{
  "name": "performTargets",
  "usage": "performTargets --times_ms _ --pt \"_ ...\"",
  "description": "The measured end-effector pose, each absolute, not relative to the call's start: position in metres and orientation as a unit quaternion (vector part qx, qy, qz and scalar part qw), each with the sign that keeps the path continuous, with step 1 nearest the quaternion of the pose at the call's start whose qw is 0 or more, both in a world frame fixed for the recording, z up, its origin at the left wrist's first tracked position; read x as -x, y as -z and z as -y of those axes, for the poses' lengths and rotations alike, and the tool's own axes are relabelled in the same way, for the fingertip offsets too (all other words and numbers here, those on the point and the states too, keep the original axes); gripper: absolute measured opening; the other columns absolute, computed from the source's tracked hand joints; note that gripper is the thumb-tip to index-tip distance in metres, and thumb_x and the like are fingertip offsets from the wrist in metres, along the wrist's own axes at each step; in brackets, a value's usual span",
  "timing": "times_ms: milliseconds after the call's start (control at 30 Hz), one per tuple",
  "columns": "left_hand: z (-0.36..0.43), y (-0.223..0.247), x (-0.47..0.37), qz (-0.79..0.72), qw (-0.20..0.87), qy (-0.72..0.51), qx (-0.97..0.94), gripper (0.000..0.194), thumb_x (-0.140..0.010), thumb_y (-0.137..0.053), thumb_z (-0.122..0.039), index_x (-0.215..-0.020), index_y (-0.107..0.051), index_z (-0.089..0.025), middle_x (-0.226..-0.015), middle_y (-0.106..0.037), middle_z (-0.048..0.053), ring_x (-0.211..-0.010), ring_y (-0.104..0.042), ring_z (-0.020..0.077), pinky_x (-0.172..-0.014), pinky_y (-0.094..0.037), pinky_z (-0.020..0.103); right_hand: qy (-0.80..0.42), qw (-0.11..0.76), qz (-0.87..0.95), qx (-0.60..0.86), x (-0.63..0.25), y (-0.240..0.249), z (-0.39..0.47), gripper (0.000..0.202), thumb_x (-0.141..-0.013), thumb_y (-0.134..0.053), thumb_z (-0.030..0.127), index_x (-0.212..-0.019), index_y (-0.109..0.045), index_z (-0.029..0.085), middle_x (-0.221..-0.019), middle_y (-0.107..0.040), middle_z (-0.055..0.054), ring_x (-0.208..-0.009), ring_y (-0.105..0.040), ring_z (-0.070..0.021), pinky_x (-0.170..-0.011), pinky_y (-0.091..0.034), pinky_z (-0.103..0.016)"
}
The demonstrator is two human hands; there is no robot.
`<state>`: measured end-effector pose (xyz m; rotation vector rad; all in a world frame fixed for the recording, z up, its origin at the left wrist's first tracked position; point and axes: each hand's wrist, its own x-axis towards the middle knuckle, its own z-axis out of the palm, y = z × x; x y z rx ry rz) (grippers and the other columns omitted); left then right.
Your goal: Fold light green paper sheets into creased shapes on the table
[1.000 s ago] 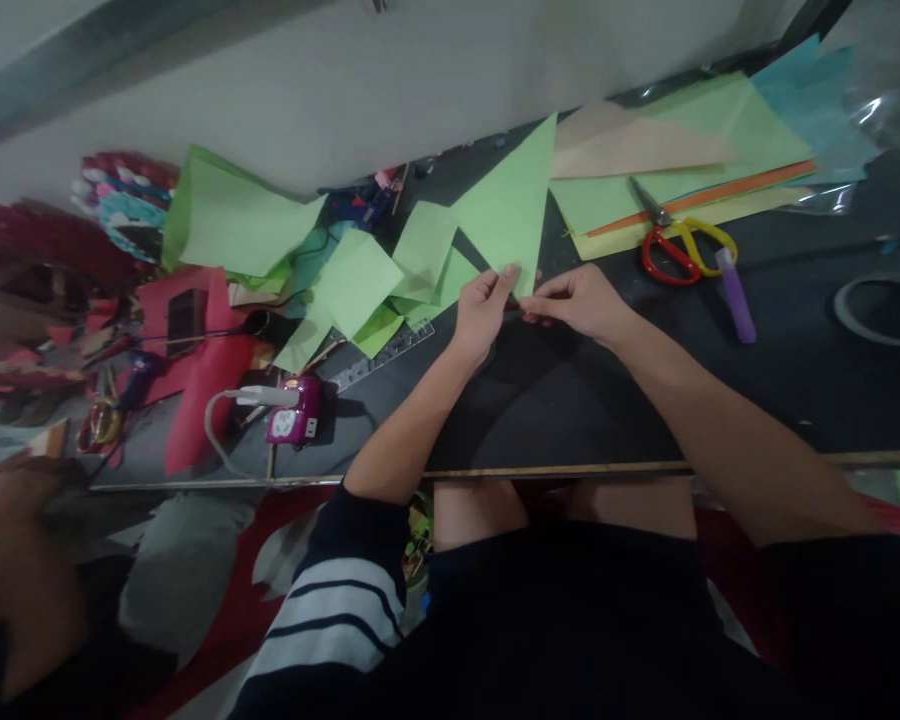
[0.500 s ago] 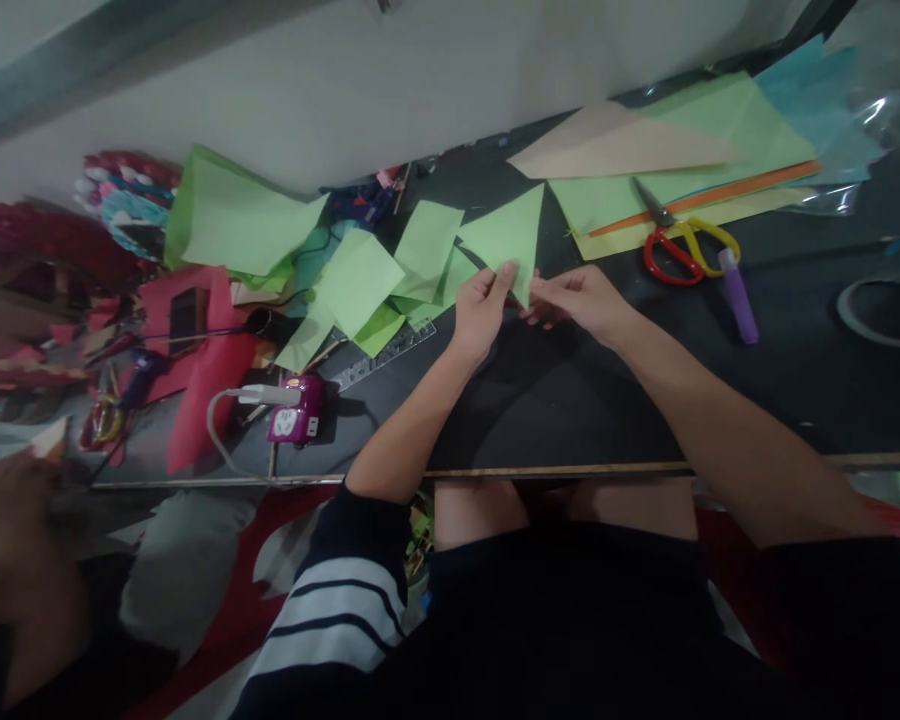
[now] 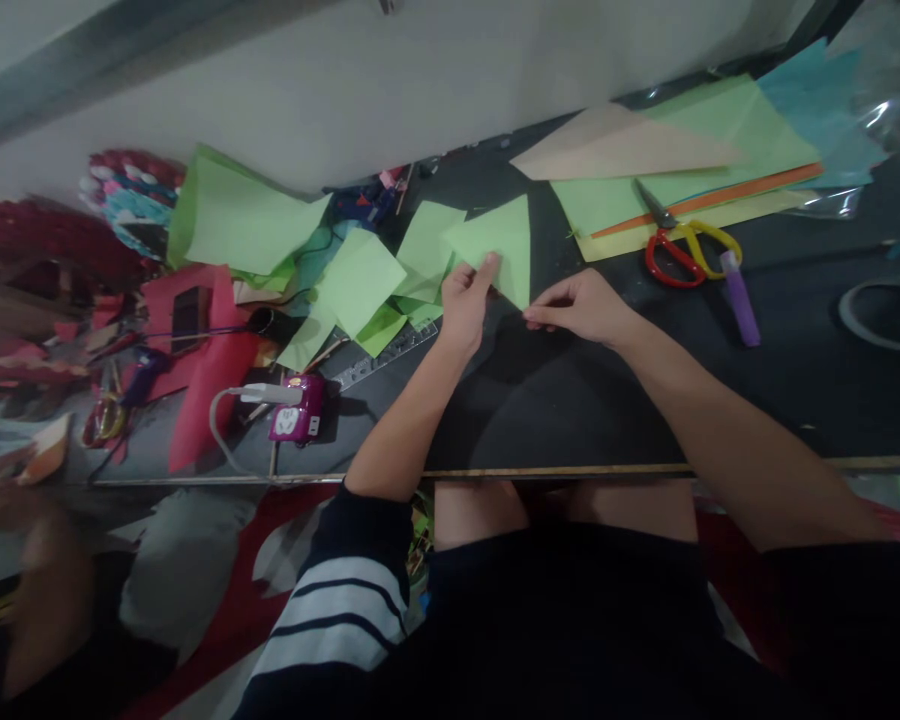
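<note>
Between my hands is a light green sheet of paper (image 3: pixel 502 240), raised a little above the dark table. My left hand (image 3: pixel 466 308) grips its lower left part, thumb on top and fingers underneath. The fingertips of my right hand (image 3: pixel 574 310) pinch the sheet's lower right corner. Several more green paper pieces (image 3: pixel 360 285) lie just left of my left hand, overlapping a clear ruler (image 3: pixel 390 355). To the right of my right hand rest scissors (image 3: pixel 679 250) with one red and one yellow handle, and a purple tube (image 3: pixel 740 300) with a pale cap.
Coloured sheets (image 3: pixel 667 150) are stacked at the back right, near a roll of tape (image 3: pixel 885 312). A purple power adapter (image 3: pixel 298 408) with a white cable sits at the front left. Red paper (image 3: pixel 214 390) lies beyond it. At far left, a co-worker's hand (image 3: pixel 7 490) holds an orange piece.
The green sheet has turned and shifted slightly left with my left hand. My right fingers have moved down to its lower corner, and the hands are farther apart.
</note>
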<state>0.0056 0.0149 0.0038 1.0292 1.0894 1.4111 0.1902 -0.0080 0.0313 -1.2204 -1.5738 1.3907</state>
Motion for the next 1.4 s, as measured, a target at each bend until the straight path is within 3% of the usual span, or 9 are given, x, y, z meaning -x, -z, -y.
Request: performTargets --times_ms 167,333,500,600,700,833,933,1133,1400 --pt "-0.026 -0.018 0.017 -0.473 0.498 -0.612 -0.392 0.035 -0.091 -0.088 -0.049 -0.079 -0.068 -0.022 -0.077 -0.077 0.001 -0.076 -0.077 0.0152 -0.076 -0.067 0.028 -0.503 0.320 0.631 0.497 -0.192 -0.030 0.007 0.015 -0.069 -0.099 0.028 -0.068 -0.085 0.022 -0.066 -0.078 -0.005 -0.059 -0.069 -0.0161 -0.057 -0.057 -0.031" --pt "-0.030 -0.022 0.029 -0.484 0.484 -0.600 -0.416 0.019 -0.095 -0.084 -0.039 -0.104 -0.078 -0.024 -0.091 -0.083 0.002 -0.092 -0.079 0.0140 -0.087 -0.065 0.023 -0.479 0.304 0.642 0.516 -0.194 -0.029 0.005 0.011 -0.073 -0.095 0.024 -0.068 -0.086 0.022 -0.065 -0.078 -0.005 -0.056 -0.067 -0.0160 -0.059 -0.056 -0.033" --pt "-0.039 -0.015 0.047 -0.491 0.448 -0.606 -0.438 0.025 -0.098 -0.079 -0.044 -0.113 -0.078 -0.023 -0.111 -0.083 0.007 -0.115 -0.079 0.0231 -0.099 -0.064 0.032 -0.437 0.324 0.652 0.528 -0.199 -0.029 0.002 0.010 -0.078 -0.089 0.020 -0.068 -0.085 0.022 -0.067 -0.078 -0.004 -0.060 -0.071 -0.0170 -0.065 -0.059 -0.033" --pt "-0.039 -0.017 0.059 -0.562 0.308 -0.577 -0.506 0.034 -0.099 -0.075 -0.046 -0.126 -0.074 -0.026 -0.141 -0.076 0.011 -0.140 -0.068 0.0296 -0.111 -0.060 0.040 -0.393 0.294 0.666 0.562 -0.199 -0.037 0.005 0.012 -0.083 -0.082 0.023 -0.071 -0.084 0.021 -0.069 -0.079 -0.003 -0.054 -0.071 -0.0154 -0.065 -0.060 -0.031" --pt "-0.029 -0.025 0.054 -0.523 0.160 -0.476 -0.689 0.039 -0.099 -0.074 -0.051 -0.134 -0.072 -0.033 -0.166 -0.059 0.007 -0.163 -0.044 0.0312 -0.129 -0.045 0.047 -0.371 0.210 0.695 0.579 -0.196 -0.047 0.009 0.015 -0.085 -0.077 0.024 -0.071 -0.082 0.021 -0.069 -0.079 -0.002 -0.050 -0.069 -0.0143 -0.065 -0.060 -0.030" --pt "-0.011 -0.035 0.024 -0.347 0.132 -0.213 -0.904 0.030 -0.109 -0.059 -0.044 -0.129 -0.077 -0.033 -0.158 -0.067 0.006 -0.160 -0.049 0.0308 -0.130 -0.040 0.054 -0.343 0.113 0.726 0.585 -0.191 -0.055 0.013 0.013 -0.083 -0.075 0.018 -0.072 -0.082 0.022 -0.060 -0.074 0.002 -0.055 -0.073 -0.0166 -0.073 -0.061 -0.031" --pt "-0.006 -0.043 0.010 -0.299 0.095 -0.114 -0.943 0.028 -0.110 -0.055 -0.030 -0.119 -0.081 -0.027 -0.149 -0.072 0.009 -0.158 -0.051 0.0309 -0.127 -0.042 0.052 -0.325 0.081 0.745 0.576 -0.190 -0.058 0.014 0.012 -0.085 -0.074 0.020 -0.080 -0.085 0.022 -0.062 -0.075 0.000 -0.065 -0.077 -0.0204 -0.077 -0.060 -0.032" --pt "-0.023 -0.066 0.009 -0.301 0.043 -0.101 -0.947 0.027 -0.103 -0.064 -0.020 -0.122 -0.081 -0.025 -0.143 -0.076 0.009 -0.152 -0.057 0.0291 -0.124 -0.041 0.049 -0.105 0.082 0.800 0.585 -0.185 -0.075 0.007 0.003 -0.079 -0.081 0.022 -0.076 -0.082 0.022 -0.087 -0.082 -0.012 -0.097 -0.079 -0.0377 -0.081 -0.058 -0.044" --pt "-0.033 -0.083 -0.002 -0.385 0.023 -0.216 -0.897 0.025 -0.105 -0.059 -0.029 -0.105 -0.082 -0.020 -0.111 -0.082 0.012 -0.122 -0.071 0.0299 -0.111 -0.050 0.046 0.090 0.046 0.857 0.506 -0.181 -0.126 -0.004 0.013 -0.085 -0.071 0.015 -0.093 -0.079 0.020 -0.090 -0.080 -0.014 -0.094 -0.077 -0.0348 -0.077 -0.054 -0.043"
